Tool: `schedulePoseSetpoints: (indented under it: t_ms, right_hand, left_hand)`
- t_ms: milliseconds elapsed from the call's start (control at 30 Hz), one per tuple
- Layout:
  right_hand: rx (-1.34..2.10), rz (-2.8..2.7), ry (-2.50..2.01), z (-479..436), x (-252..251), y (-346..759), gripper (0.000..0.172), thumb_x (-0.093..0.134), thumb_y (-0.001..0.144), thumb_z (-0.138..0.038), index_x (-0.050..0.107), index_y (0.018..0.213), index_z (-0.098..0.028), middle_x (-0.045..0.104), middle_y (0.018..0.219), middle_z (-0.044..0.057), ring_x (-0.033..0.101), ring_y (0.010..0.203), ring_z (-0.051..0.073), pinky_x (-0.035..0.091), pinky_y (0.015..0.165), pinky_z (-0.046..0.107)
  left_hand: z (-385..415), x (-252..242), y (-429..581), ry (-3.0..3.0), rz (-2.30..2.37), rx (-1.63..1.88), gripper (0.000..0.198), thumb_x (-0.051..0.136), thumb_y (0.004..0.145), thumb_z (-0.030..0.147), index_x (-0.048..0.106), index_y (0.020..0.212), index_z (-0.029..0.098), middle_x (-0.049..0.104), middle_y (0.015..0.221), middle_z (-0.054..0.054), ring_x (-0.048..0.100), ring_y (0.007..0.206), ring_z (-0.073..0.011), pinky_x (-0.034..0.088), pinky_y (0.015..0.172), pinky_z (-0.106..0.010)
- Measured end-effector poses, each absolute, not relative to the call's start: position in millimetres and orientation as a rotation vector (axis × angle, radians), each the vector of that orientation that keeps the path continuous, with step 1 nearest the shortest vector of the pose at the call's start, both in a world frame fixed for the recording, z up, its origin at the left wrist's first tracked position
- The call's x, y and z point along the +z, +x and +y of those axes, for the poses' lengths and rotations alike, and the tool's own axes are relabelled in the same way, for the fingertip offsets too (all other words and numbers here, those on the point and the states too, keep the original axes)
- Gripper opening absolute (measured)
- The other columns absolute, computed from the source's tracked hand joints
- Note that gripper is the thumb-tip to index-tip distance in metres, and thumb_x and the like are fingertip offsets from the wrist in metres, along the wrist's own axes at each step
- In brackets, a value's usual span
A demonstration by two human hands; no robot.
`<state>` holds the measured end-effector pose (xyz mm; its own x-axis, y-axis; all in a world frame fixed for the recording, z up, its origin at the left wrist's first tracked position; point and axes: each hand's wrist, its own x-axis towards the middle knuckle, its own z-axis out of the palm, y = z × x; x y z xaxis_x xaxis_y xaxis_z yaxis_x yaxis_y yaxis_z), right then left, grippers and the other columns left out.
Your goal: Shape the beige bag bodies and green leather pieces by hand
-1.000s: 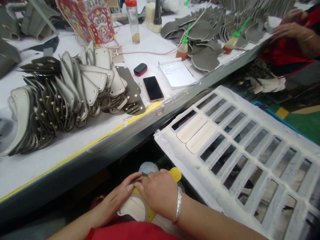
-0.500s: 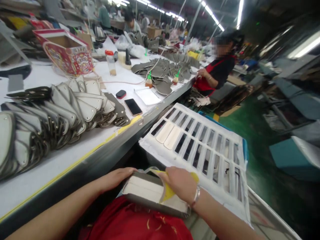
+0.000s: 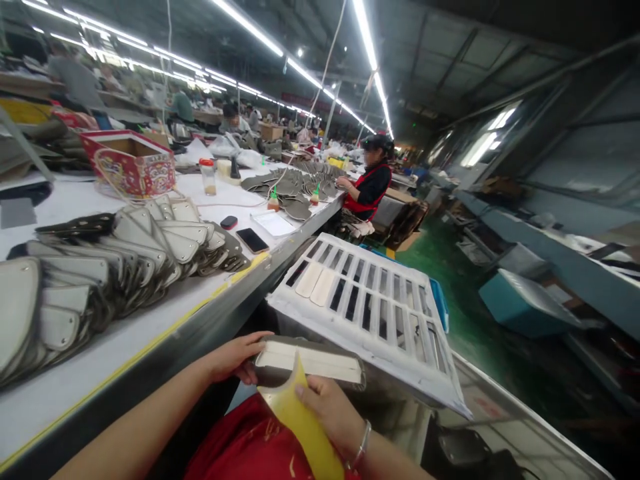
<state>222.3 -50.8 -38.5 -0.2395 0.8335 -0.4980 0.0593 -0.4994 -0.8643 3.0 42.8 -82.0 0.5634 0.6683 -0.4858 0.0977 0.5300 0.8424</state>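
Observation:
A long block-like piece (image 3: 320,361), with a cream-white face and dark grey sides, lies across my front. My left hand (image 3: 237,358) is closed around its left end, the fingers partly hidden. In my right hand (image 3: 331,412) is a thin, flexible yellow scraper (image 3: 303,423) with a curved, notched end, pinched between thumb and fingers. The scraper's pointed tip overlaps the near side of the piece; whether it touches cannot be made out. A red apron (image 3: 240,437) covers my lap just below.
Right of the table, a white slotted rack (image 3: 350,320) bears two cream strips (image 3: 314,285). Stacked grey-and-white panels (image 3: 120,260) line the table (image 3: 150,340), with a phone (image 3: 253,241), a red box (image 3: 127,163) and glue bottles (image 3: 273,200) beyond. A co-worker (image 3: 370,183) sits farther along.
My right hand has brought the yellow scraper down and toward me from the piece's top, its notched end now pointing up-left. The piece has tilted, and the camera view has lifted.

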Motion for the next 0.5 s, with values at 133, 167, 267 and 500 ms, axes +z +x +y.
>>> schedulePoseSetpoints:
  t_ms: [133,167,267,500]
  right_hand:
    - [1.816,-0.825,-1.408,-57,-49,192,0.037,0.068,0.063,-0.045,0.057,0.072,-0.011,0.057,0.053,0.001,0.049,0.044,0.009,0.034,0.043,0.018]
    - [1.822,-0.777,-1.437,-58,-50,185,0.034,0.067,0.065,-0.042,0.056,0.073,-0.011,0.056,0.05,0.0,0.045,0.038,0.007,0.03,0.038,0.016]
    - [1.903,-0.616,-1.47,-59,-52,161,0.023,0.062,0.073,-0.032,0.056,0.08,-0.012,0.056,0.05,0.0,0.043,0.031,0.006,0.024,0.031,0.014]
    - [2.005,-0.418,-1.369,-51,-57,128,0.016,0.047,0.087,-0.022,0.053,0.093,-0.008,0.061,0.06,0.006,0.058,0.043,0.011,0.044,0.039,0.016]
  left_hand:
    - [40,-87,5,0.99,0.942,0.484,0.064,0.057,0.077,0.046,0.033,0.132,0.024,0.065,0.072,-0.002,0.059,0.043,-0.0129,0.044,0.037,-0.02]
    - [39,-87,5,0.986,0.937,0.501,0.063,0.058,0.076,0.045,0.035,0.131,0.024,0.064,0.071,-0.001,0.058,0.043,-0.0126,0.043,0.036,-0.019]
    - [36,-86,4,0.946,0.89,0.544,0.06,0.061,0.075,0.042,0.04,0.129,0.024,0.064,0.073,0.0,0.06,0.05,-0.0134,0.046,0.04,-0.021]
    - [33,-94,3,0.777,0.706,0.613,0.058,0.059,0.079,0.04,0.038,0.13,0.021,0.063,0.107,-0.008,0.06,0.096,-0.0229,0.048,0.083,-0.033]
